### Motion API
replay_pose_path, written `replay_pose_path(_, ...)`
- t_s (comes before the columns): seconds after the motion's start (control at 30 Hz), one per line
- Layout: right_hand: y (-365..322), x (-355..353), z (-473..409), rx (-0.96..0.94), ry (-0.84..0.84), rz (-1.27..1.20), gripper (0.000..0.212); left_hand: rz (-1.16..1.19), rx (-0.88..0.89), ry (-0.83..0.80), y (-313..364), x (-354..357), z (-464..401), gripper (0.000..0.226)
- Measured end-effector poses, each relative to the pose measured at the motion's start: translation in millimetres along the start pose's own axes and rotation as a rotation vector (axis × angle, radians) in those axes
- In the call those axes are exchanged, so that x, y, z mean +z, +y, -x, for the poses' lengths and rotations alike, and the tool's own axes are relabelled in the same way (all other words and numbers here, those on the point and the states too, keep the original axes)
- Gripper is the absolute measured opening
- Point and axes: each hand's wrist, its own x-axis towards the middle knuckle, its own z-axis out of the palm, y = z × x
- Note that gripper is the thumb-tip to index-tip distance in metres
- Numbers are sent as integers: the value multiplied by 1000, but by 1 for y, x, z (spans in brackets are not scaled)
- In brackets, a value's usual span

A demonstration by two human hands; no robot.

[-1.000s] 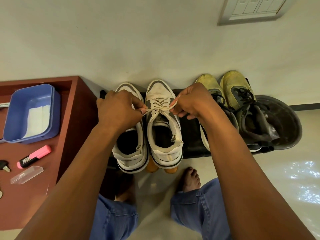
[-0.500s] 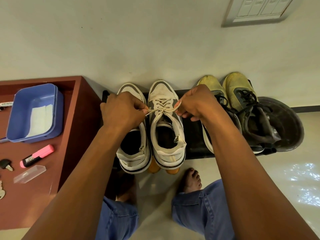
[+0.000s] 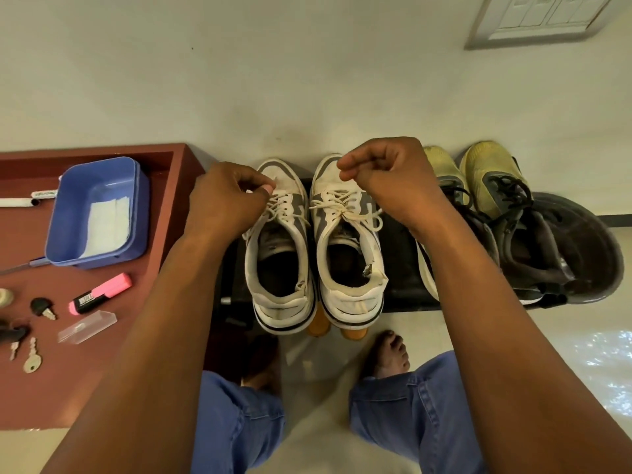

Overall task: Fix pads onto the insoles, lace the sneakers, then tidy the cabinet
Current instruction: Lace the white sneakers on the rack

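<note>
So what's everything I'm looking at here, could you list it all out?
white sneakers: 2, white and grey, side by side on the black rack, laces in
yellow sneakers: 2, yellow with black laces, right of the white pair
black rack: 1, black, against the wall
dark basin: 1, dark, far right on the floor
red cabinet: 1, reddish brown, left
blue tub: 1, blue, on the cabinet, white sheet inside
highlighter: 1, pink, in front of the tub
clear case: 1, see-through, below the highlighter
keys: a few, left edge of the cabinet
switch panel: 1, white, on the wall
left hand: curled over the left sneaker's laces
right hand: curled above the right sneaker
</note>
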Motion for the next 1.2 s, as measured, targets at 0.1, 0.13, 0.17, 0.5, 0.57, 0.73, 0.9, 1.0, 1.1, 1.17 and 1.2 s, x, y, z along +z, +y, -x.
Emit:
replay_pose_path(0.1, -4, 21, 2, -139, -14, 139, 23, -79, -17, 18, -7, -8, 2, 13)
replay_pose_path(0.13, -4, 28, 4, -178, -39, 215, 22, -102, -22, 13, -8, -9, 3, 14)
replay_pose_path(0.17, -5, 34, 5, -201, -69, 277, 21, -118, -32, 3, -9, -10, 3, 15)
replay_pose_path(0.5, -9, 69, 10, -195, -236, 783, 32, -27, -202, -233, -16, -24, 6, 14)
replay_pose_path(0.57, -10, 72, 8, -199, -225, 793, 30, -8, -210, -258, -15, -26, 7, 8)
replay_pose_path(0.73, -10, 76, 4, -172, -199, 803, 17, -80, -182, -273, -14, -26, 10, 12)
replay_pose_path(0.9, -11, 77, 4, -135, -191, 818, 13, -79, -216, -263, -18, -31, 10, 8)
replay_pose_path(1.0, -14, 74, 4, -117, -195, 785, 12, -94, -197, -244, -21, -34, 10, 11)
replay_pose_path(1.1, -16, 73, 5, -90, -227, 769, 13, -50, -168, -291, -24, -34, 10, 12)
replay_pose_path(1.17, -17, 73, 5, -77, -241, 764, 14, -43, -146, -314, -26, -31, 9, 11)
replay_pose_path(1.2, -17, 72, 5, -72, -246, 759, 13, -47, -136, -314, -26, -29, 8, 9)
